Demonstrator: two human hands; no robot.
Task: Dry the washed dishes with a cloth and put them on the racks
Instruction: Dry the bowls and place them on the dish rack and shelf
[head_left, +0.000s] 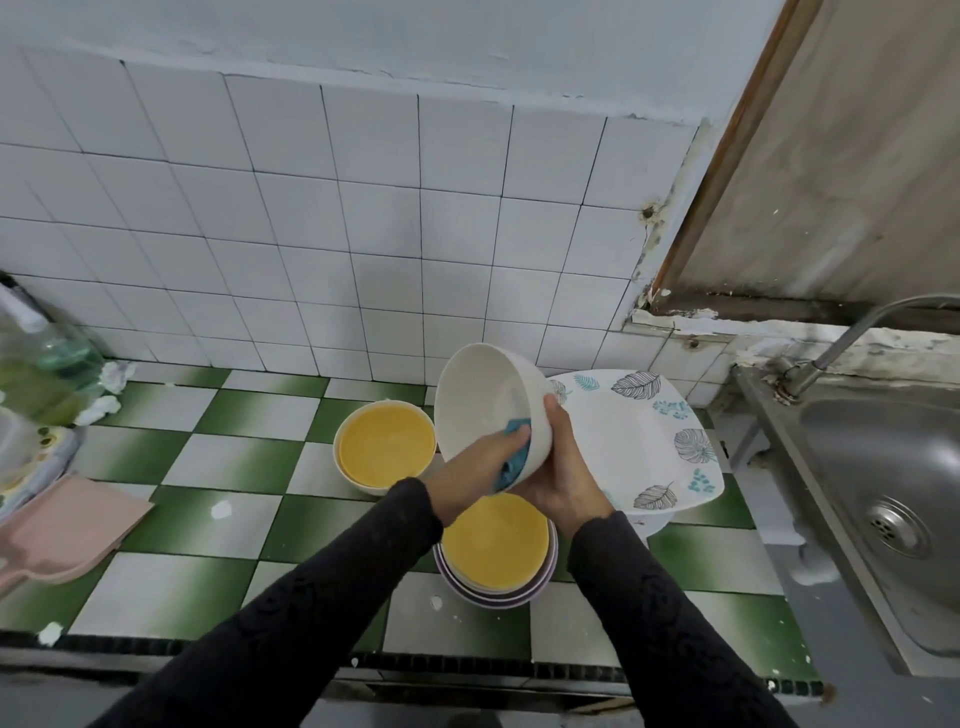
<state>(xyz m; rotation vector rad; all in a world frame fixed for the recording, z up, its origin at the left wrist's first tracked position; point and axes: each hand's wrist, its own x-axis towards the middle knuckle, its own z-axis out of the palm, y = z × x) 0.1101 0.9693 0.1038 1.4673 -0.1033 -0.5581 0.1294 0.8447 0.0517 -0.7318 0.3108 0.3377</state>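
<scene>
Holding a white bowl tilted on its side above the counter, the person works with both hands at the middle of the view. The bowl's mouth faces left and toward the camera.

The left hand reaches into the bowl from the lower left. Its fingers are curled around a blue cloth and press it against the inner wall near the lower rim. The cloth shows above and below the fingers.

The right hand comes in from the lower right and clasps the bowl from outside. Its thumb lies up along the rim and the palm cups the outer wall. How its other fingers lie behind the bowl cannot be seen. Both forearms are in dark sleeves and meet at the bowl in a V.

On the green and white checked counter below, a cream bowl with a yellow inside stands just left of the hands. A stack of bowls, yellow inside with purple stripes outside, stands directly beneath the wrists. A leaf-patterned plate sits just behind the right hand, raised on something white.

A steel sink with a tap is at the right. A pink board and a bottle are at the far left.
</scene>
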